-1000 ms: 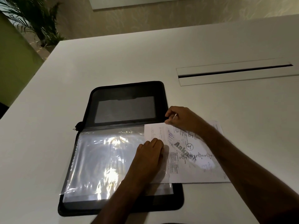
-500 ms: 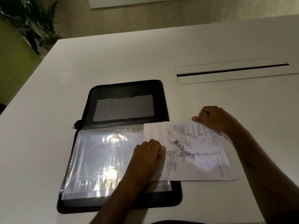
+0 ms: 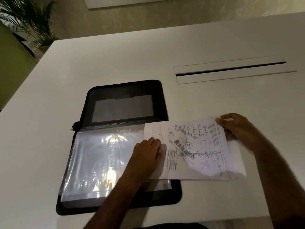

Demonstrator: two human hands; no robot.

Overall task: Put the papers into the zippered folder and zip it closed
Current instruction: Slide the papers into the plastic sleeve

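A black zippered folder (image 3: pixel 125 90) lies open on the white table (image 3: pixel 115 57), its shiny clear plastic sleeves (image 3: pixel 102 159) spread over the near half. Printed papers (image 3: pixel 198 151) with diagrams lie partly over the folder's right edge and partly on the table. My left hand (image 3: pixel 146 152) lies flat where the sleeves meet the papers' left edge. My right hand (image 3: pixel 236 126) grips the papers' far right corner, fingers curled over the edge.
A long white cable slot cover (image 3: pixel 231 71) is set into the table behind the papers. A potted plant (image 3: pixel 28 20) stands off the table's far left corner. The table's near edge runs just below the folder.
My right hand has slid from the folder's right edge out to the papers' far right corner. The papers have shifted a little to the right. My left hand stays in place.
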